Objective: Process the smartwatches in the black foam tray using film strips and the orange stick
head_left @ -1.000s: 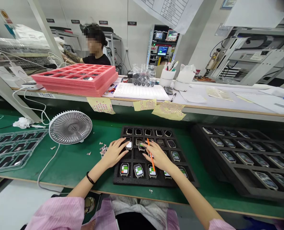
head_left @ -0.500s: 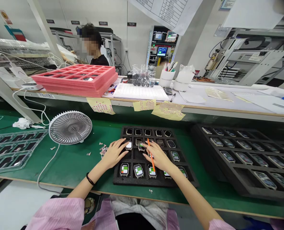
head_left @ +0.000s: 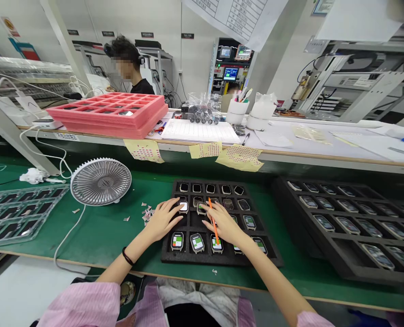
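Observation:
A black foam tray [head_left: 166, 257] lies on the green bench mat, holding smartwatches in separate compartments. My left hand [head_left: 162, 220] rests with spread fingers on a smartwatch with a lit screen [head_left: 183, 207] and does not clearly grip it. My right hand [head_left: 222, 222] is shut on an orange stylus or pencil [head_left: 214, 221], which points down toward a watch with a green-and-white screen [head_left: 216, 244]. Two more such watches [head_left: 177, 241] [head_left: 197, 243] stand in the tray's front row. My hands hide parts of the middle rows.
A second black foam tray [head_left: 345, 227] with several watches lies to the right. To the left are a white desk fan [head_left: 100, 181] and a clear plastic tray [head_left: 21, 215]. A pink foam tray [head_left: 106, 116] sits on the raised shelf. A co-worker [head_left: 142, 86] stands beyond it.
Both hands stay almost where they were over the tray, and the orange stylus keeps its position. The co-worker in the background has shifted to the left.

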A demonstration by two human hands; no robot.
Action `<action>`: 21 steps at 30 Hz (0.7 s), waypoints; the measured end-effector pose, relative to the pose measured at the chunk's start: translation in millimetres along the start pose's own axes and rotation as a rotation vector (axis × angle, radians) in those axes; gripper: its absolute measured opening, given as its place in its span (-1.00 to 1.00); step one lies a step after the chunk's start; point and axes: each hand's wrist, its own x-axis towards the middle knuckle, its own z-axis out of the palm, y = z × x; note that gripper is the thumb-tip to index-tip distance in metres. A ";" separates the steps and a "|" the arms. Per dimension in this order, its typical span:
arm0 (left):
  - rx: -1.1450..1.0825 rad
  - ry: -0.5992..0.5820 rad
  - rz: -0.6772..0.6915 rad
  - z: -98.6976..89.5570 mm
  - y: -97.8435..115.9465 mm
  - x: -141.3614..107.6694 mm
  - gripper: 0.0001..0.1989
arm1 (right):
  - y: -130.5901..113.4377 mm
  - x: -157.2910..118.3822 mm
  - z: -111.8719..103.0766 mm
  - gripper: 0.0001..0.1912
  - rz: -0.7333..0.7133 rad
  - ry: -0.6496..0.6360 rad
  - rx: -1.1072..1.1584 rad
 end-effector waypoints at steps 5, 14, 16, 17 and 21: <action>-0.003 -0.001 -0.007 0.0 -1.2 -0.5 -0.56 | -0.7 -2.2 -2.2 -0.92 -0.006 0.034 0.018; 0.008 -0.013 0.010 -0.3 0.5 -1.1 -0.58 | -4.5 -4.3 -1.6 -0.94 -0.034 0.043 -0.020; 0.002 -0.015 0.020 -0.7 1.5 -1.9 -0.59 | -5.6 -6.6 -2.1 -0.94 -0.040 0.054 -0.022; -0.001 -0.014 0.027 -0.7 2.1 -2.1 -0.60 | -6.0 -7.8 -2.3 -0.92 -0.041 0.057 -0.021; -0.012 -0.011 0.040 0.9 2.6 -1.6 -0.61 | -5.2 -10.4 -1.2 -0.87 -0.038 0.040 -0.027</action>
